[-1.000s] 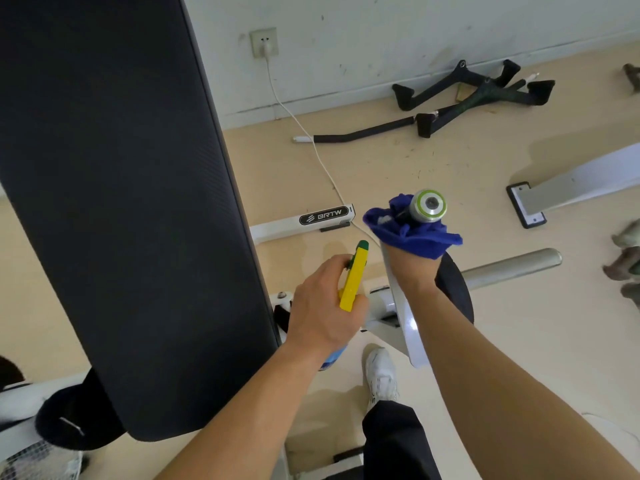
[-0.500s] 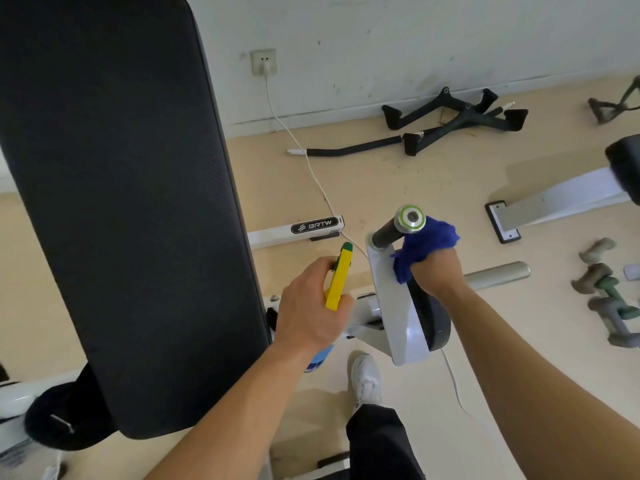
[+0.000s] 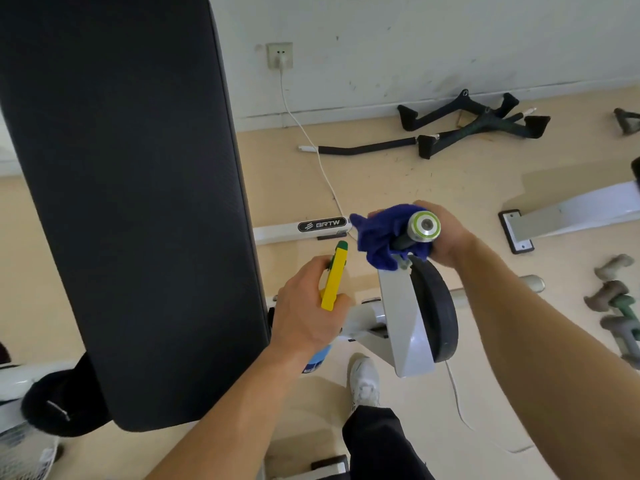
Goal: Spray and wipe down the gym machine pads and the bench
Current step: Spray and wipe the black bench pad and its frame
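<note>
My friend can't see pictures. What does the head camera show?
A person's right hand wraps a blue cloth around a machine handle, while the left hand holds a yellow spray bottle. A big black pad stands on the left.

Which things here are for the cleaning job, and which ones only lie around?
For the job:
spray bottle in left hand
blue cloth in right hand
machine handle
black pad

Lying about:
cable attachments by the wall
dumbbells

A gym: padded bench, dumbbells, cable handles.
</note>
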A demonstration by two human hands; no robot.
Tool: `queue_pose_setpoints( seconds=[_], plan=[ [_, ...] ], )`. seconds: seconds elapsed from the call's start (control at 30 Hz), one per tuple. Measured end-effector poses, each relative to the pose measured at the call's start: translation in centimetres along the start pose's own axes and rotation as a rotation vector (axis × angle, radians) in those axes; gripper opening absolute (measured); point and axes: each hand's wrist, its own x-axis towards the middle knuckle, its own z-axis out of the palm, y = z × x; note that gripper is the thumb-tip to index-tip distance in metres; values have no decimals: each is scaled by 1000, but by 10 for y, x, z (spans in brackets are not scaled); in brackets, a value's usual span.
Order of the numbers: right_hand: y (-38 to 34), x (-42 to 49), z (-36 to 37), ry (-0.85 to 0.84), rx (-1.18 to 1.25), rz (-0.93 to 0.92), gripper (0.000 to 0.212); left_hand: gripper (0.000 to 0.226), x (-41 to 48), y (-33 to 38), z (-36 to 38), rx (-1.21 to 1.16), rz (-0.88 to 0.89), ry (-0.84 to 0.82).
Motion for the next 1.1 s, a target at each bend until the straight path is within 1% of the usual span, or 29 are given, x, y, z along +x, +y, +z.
queue_pose_setpoints(
  seconds=[0.07, 0.1, 0.13, 0.17, 0.23, 0.3, 0.33, 0.37, 0.43, 0.47, 0.5, 0.57, 0.6, 0.7, 0.73, 0.8, 0.87, 0.97, 1.03, 1.1],
  plan=[
    [-17, 12, -6, -250, -332, 85, 46, 26, 4, 0, 1, -8, -23, 9],
    [-24, 14, -6, -309, -444, 145, 55, 26, 5, 0, 1, -7, -34, 11],
    [-27, 18, -6, -339, -512, 188, 58, 27, 6, 1, 0, -3, -41, 15],
    [-31, 21, -6, -359, -541, 226, 55, 27, 7, 2, 0, 4, -44, 22],
    [-32, 22, -4, -349, -490, 273, 42, 29, 9, 5, -2, 12, -49, 34],
    [-29, 22, -5, -389, -525, 227, 42, 29, 11, 8, -4, 8, -52, 39],
    [-29, 19, -5, -397, -533, 195, 38, 30, 12, 9, -5, 8, -46, 37],
    [-27, 18, -6, -383, -521, 177, 34, 30, 12, 11, -7, 10, -36, 33],
    [-27, 15, -7, -356, -436, 154, 32, 29, 11, 12, -13, 15, -12, 18],
    [-28, 15, -8, -332, -399, 160, 23, 27, 10, 12, -17, 19, -7, 12],
    [-30, 14, -8, -325, -382, 166, 10, 26, 9, 13, -21, 24, -5, 9],
    [-38, 13, -8, -310, -403, 202, 12, 27, 6, 14, -33, 36, -2, 8],
    [-44, 10, -6, -312, -425, 229, 9, 29, 3, 15, -41, 46, 0, 8],
    [-65, 7, 0, -279, -404, 328, 23, 33, -3, 18, -63, 81, 9, 2],
    [-77, 4, 2, -279, -402, 364, 21, 33, -5, 20, -70, 85, 13, 2],
    [-112, -2, 10, -340, -435, 391, 17, 32, -9, 24, -87, 86, 10, 13],
    [-151, -11, 20, -384, -527, 366, 19, 30, -13, 26, -103, 88, -5, 37],
    [-192, -23, 47, -398, -654, 298, 29, 28, -23, 33, -127, 79, -26, 97],
    [-206, -34, 81, -411, -655, 266, 33, 27, -35, 39, -146, 70, -48, 152],
    [-212, -45, 119, -455, -599, 244, 38, 28, -50, 44, -166, 60, -77, 191]
  ],
)
